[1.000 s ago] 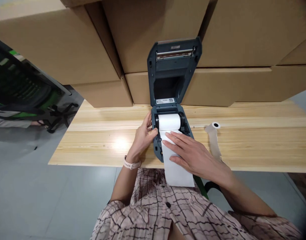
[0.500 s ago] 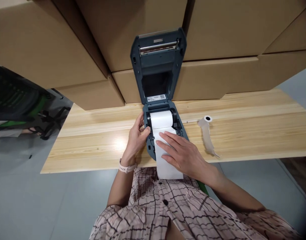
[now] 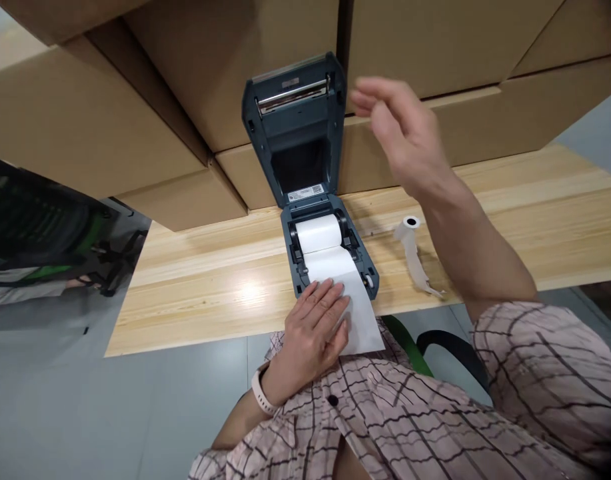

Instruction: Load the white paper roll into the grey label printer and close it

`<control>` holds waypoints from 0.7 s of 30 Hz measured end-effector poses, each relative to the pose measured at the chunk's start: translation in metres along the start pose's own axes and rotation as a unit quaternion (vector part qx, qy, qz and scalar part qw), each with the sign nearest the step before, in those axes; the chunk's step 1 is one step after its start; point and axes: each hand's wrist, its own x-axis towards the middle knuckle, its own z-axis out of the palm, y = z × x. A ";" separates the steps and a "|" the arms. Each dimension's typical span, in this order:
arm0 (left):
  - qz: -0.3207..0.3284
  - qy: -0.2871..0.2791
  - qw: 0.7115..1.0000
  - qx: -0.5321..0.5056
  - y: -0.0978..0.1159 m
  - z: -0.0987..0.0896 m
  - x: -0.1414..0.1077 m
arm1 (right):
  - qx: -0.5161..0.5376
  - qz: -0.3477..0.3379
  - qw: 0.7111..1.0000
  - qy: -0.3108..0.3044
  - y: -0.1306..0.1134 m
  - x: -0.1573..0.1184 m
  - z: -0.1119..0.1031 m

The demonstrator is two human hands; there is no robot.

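A dark grey label printer [image 3: 286, 257] stands near the table's front edge, its lid [image 3: 265, 143] raised. Inside sits a white label roll [image 3: 319, 232], and its paper strip [image 3: 362, 327] runs out over the printer's front and past the table edge. My left hand [image 3: 312, 327] lies flat on this strip with its fingers stretched out, pressing it from above. Up beside the lid's right side is my right hand [image 3: 400, 127], raised in the air with nothing in it. Its fingers are slightly bent and apart, and a gap separates them from the lid.
A small paper roll [image 3: 411, 223] with a torn, curled tail rests on the wooden table [image 3: 200, 280] right of the printer. Large cardboard boxes [image 3: 425, 40] are stacked behind it. At the far left are a dark chair base [image 3: 112, 267] and part of another person.
My right hand has left the paper strip and risen to the lid's right side. My left hand has moved from the printer's left side onto the strip, which now slants more to the right.
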 end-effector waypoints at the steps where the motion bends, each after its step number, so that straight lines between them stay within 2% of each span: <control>1: 0.001 0.002 1.000 -0.001 0.000 -0.001 -0.001 | 0.025 0.039 0.999 -0.016 0.004 0.023 0.008; 3: 0.003 0.005 1.000 -0.005 0.000 -0.004 -0.002 | 0.087 0.107 0.990 -0.023 0.005 0.060 0.026; 6: -0.011 0.007 1.000 -0.021 0.002 -0.010 0.003 | 0.134 0.132 0.982 -0.027 -0.005 0.086 0.044; 10: -0.021 -0.019 1.000 0.002 -0.003 -0.004 0.025 | 0.105 0.112 0.988 -0.021 -0.014 0.083 0.049; 13: -0.018 -0.108 0.992 0.070 -0.014 0.009 0.039 | 0.096 0.106 0.990 -0.017 -0.013 0.078 0.047; 16: -0.022 -0.174 0.978 0.111 -0.026 0.017 0.040 | 0.068 0.091 0.993 -0.029 -0.010 0.080 0.047; 21: 0.002 -0.173 0.979 0.112 -0.028 0.019 0.030 | 0.023 0.091 0.995 -0.042 -0.007 0.086 0.049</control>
